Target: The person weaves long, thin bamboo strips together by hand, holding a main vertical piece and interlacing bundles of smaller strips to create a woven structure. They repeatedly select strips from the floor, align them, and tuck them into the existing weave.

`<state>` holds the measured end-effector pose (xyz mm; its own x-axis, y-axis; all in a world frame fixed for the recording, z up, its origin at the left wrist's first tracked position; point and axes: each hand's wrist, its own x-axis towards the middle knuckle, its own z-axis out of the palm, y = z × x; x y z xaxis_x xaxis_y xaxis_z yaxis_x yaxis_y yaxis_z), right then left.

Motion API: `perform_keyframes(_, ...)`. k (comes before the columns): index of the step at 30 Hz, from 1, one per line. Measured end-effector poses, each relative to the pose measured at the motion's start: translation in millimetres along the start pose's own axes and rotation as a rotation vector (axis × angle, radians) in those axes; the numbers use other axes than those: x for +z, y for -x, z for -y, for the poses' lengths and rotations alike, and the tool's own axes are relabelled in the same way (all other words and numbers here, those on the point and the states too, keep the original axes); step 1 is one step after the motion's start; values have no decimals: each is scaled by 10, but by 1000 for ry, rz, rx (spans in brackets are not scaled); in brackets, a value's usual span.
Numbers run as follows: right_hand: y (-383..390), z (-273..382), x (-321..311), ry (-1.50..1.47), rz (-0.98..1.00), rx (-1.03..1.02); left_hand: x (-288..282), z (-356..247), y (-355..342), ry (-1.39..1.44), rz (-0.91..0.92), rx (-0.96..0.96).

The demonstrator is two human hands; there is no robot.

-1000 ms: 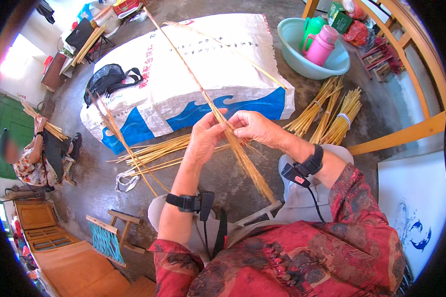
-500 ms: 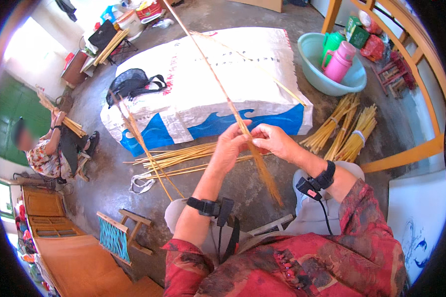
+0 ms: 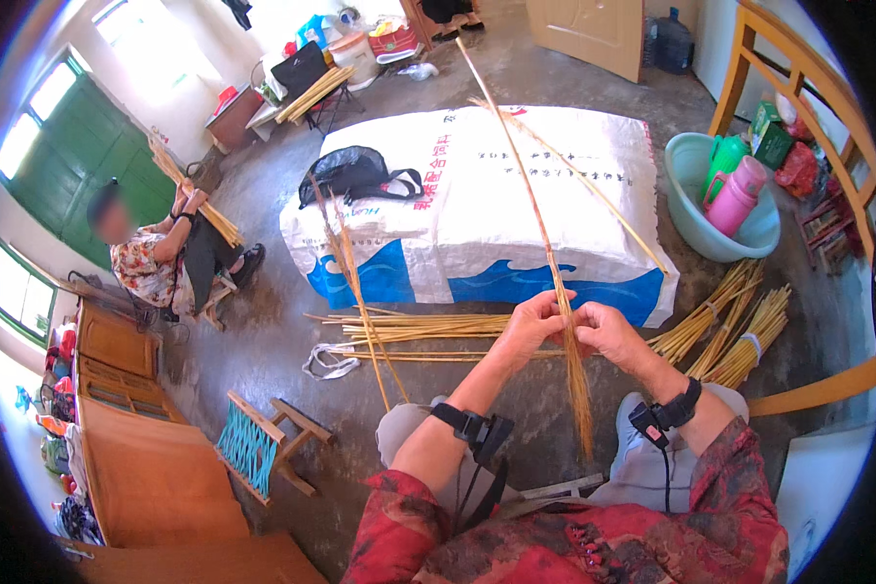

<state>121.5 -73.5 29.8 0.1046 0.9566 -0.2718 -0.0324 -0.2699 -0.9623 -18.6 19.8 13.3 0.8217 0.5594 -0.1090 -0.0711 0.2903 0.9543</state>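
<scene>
From here: L hand & R hand tog., pinching a stalk, bristly end down; sack just beyond.

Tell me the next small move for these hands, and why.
Probably slide the right hand down the brushy end while the left hand steadies the stalk: both hands are close together where the brush starts spreading, and most of it is untouched.

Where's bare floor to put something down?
Between the blue-corded stool and the seated person, the floor looks bare. It's crowded by the white sack: loose stalks along its near edge, bundles and basin to its right.
</scene>
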Motion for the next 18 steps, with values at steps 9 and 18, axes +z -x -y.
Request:
perform_keyframes(9,137,31,-213,-110,111,90,104,-107,-31,-12,47,-40)
perform_keyframes(18,119,42,-232,-26,96,46,78,7,-108,79,129,-25)
